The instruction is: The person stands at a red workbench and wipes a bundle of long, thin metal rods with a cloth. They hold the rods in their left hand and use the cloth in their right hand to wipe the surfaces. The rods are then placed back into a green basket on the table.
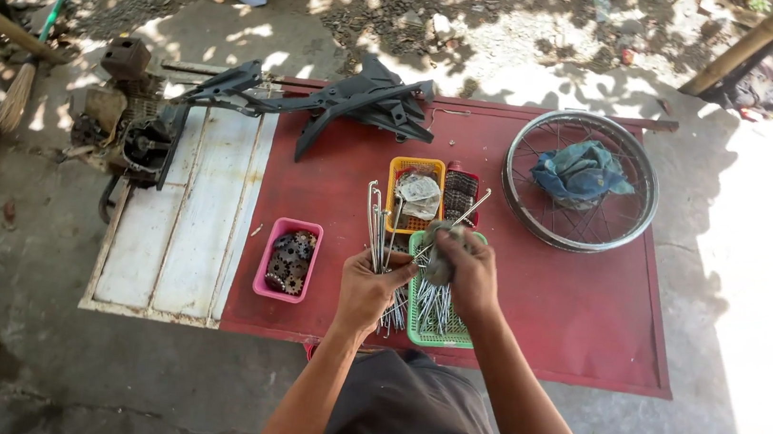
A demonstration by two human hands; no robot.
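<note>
A bundle of metal spokes (377,230) is gripped upright in the closed left hand (367,292), while one spoke (463,217) is rubbed with a grey rag (440,256) clenched in the right hand (465,275), above the green basket (437,332). The wheel rim (582,182) lies at two o'clock. Wiping seems underway; steady rag pressure along the spoke is called for

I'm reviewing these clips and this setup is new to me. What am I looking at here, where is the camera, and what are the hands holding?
There is no machine: a person wears one camera on the head, looking down at their own arms. They work over a red table top. The left hand grips a bundle of thin metal spokes. The right hand holds a grey rag around another spoke, above a green basket of more spokes. Nearby lie a pink tray of small sprockets, a yellow basket, a bare wheel rim with a blue cloth inside, and black frame parts.
</note>
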